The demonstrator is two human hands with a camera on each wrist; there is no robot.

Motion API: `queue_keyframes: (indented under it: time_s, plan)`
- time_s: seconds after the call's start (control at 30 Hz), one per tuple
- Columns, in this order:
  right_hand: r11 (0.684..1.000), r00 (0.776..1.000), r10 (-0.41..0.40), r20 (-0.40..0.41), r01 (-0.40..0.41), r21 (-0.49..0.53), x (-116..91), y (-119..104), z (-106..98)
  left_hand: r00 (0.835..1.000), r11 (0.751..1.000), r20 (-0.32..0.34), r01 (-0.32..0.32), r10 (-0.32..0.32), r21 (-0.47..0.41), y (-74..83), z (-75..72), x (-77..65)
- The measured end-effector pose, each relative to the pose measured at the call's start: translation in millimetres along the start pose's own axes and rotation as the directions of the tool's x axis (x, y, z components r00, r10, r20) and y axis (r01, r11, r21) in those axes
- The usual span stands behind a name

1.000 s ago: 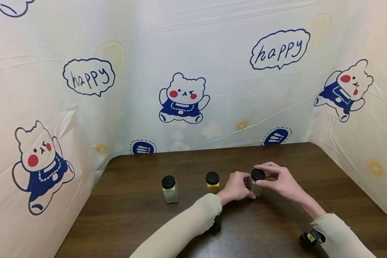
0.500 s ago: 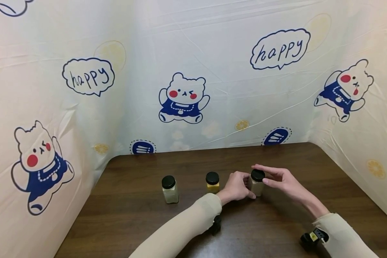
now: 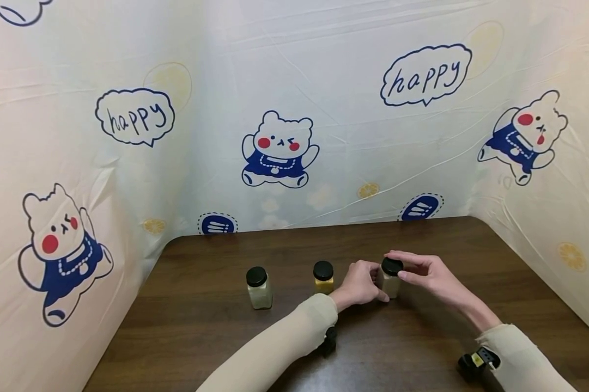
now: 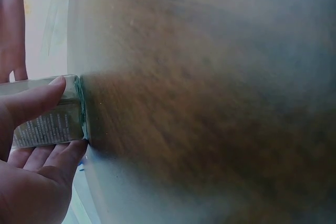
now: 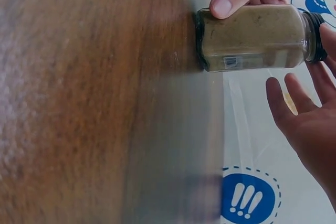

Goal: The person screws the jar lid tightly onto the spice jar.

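Observation:
A square glass jar (image 5: pixel 252 38) of brownish powder with a black screw lid (image 3: pixel 392 266) stands upright on the table. My left hand (image 3: pixel 360 283) grips its body low down, thumb on one face and fingers on the opposite side in the left wrist view. At the lid, my right hand (image 3: pixel 433 277) pinches the rim between thumb and fingertips. Its other fingers (image 5: pixel 296 98) hang apart from the glass in the right wrist view. A printed label (image 4: pixel 44 129) shows on the jar's side.
Left of the hands stand a black-lidded jar of yellow contents (image 3: pixel 324 284) and a black-lidded jar of pale contents (image 3: pixel 260 296). The brown wooden table (image 3: pixel 196 348) is bordered by a printed cloth (image 3: pixel 206 163) at the back and sides.
My right hand's thumb and fingers have shifted round the lid, the thumb moving back toward the right edge. My left hand and the jar stay in place.

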State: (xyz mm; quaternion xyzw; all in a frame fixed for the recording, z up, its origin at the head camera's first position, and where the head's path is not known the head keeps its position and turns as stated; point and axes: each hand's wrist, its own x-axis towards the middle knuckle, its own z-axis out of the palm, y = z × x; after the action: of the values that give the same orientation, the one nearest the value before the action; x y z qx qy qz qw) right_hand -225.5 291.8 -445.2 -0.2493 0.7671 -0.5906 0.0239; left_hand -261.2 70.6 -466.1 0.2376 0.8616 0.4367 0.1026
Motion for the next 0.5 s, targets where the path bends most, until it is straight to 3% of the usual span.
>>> queue_keyframes:
  time_s: [0.5]
  plan:
    - [0.983,0.994,-0.063,-0.092,0.045,-0.179,2.4,-5.3,5.2,1.000,1.000,-0.001,0.011,-0.011,-0.002,0.9,0.2,-0.6]
